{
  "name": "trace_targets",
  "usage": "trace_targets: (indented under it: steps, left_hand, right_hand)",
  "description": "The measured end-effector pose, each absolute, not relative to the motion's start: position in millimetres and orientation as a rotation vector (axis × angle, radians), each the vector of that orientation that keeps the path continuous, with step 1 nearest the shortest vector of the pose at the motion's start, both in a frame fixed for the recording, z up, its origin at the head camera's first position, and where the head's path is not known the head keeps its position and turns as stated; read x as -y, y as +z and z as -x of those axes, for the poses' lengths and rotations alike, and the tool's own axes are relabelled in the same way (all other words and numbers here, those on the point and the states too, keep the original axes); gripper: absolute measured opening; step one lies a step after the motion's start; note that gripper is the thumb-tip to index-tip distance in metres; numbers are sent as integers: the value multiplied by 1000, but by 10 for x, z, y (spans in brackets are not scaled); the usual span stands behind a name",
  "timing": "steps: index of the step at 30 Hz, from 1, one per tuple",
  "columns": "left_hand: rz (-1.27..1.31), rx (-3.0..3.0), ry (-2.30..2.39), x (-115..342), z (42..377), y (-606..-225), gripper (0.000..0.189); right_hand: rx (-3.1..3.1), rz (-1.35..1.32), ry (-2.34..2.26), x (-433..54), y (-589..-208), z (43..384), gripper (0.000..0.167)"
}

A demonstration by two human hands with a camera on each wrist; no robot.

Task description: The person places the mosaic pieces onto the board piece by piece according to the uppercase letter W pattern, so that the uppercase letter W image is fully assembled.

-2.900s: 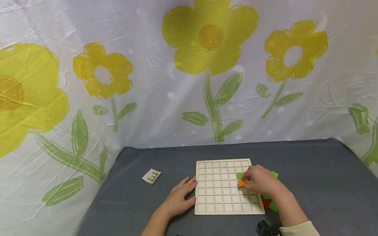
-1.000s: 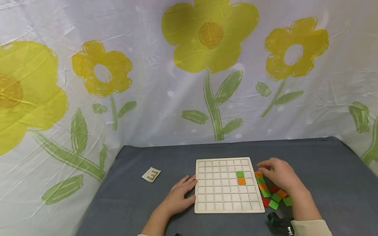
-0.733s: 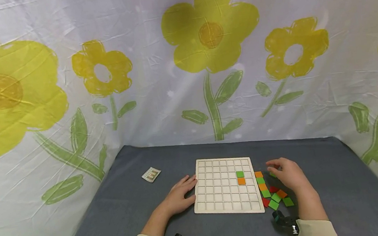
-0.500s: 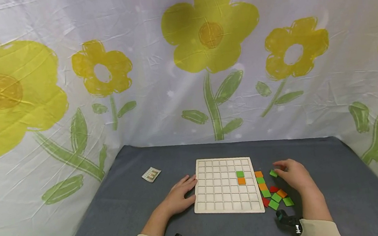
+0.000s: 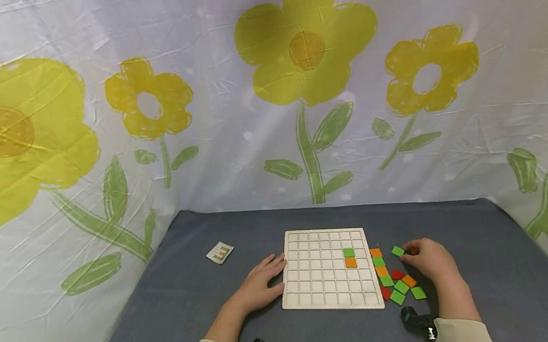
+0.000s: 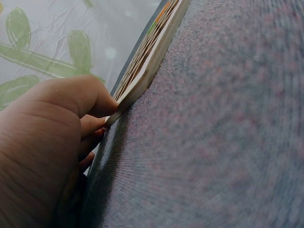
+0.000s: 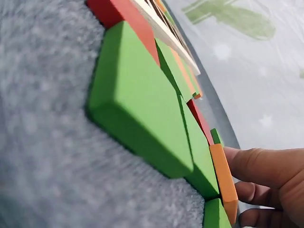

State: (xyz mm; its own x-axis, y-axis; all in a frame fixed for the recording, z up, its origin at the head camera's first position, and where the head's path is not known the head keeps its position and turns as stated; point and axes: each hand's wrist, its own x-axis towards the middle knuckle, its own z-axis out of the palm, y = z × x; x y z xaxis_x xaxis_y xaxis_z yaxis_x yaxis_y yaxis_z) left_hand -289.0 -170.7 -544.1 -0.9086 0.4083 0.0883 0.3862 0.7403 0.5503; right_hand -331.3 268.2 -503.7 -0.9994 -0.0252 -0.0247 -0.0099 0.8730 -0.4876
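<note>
A square wooden grid board (image 5: 318, 279) lies on the dark cloth, with one green tile (image 5: 348, 252) and one orange tile (image 5: 350, 263) in its cells. My left hand (image 5: 262, 282) lies at the board's left side, fingers spread and fairly straight; in the left wrist view, its thumb (image 6: 97, 97) touches the board's edge. To the right of the board, my right hand (image 5: 431, 258) pinches the right corner of a single green tile (image 5: 397, 250), which stays low at the cloth. In the right wrist view, nearer tiles partly hide that green tile (image 7: 216, 137).
Beside the board's right edge runs a row of orange and green tiles (image 5: 380, 266). Several loose tiles lie nearer me, among them a red tile (image 5: 397, 274) and a green tile (image 5: 418, 292). A small patterned card (image 5: 220, 253) lies at the back left.
My right hand has left the orange tile on the board, moved right past the tile row, and lowered its fingertips to the lone green tile. The left hand stays in place.
</note>
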Motion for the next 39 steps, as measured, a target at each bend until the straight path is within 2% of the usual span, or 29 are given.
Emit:
trace_targets:
  steps: [10, 18, 28, 39]
  left_hand:
    - [-682, -2892, 899, 1707, 2885, -5445, 61]
    - [-681, -2888, 916, 1705, 2881, -5461, 60]
    - [-677, -2890, 920, 1714, 2889, -5461, 60]
    - [-692, -2891, 929, 1721, 2897, -5457, 59]
  right_hand:
    - [-3000, 63, -841, -2714, -5022, 3262, 37]
    - [-3004, 140, -939, -2678, -4840, 3176, 39]
    - [-3005, 272, -978, -2449, -4627, 3047, 37]
    - [-2930, 410, -1013, -2142, -4558, 3003, 32]
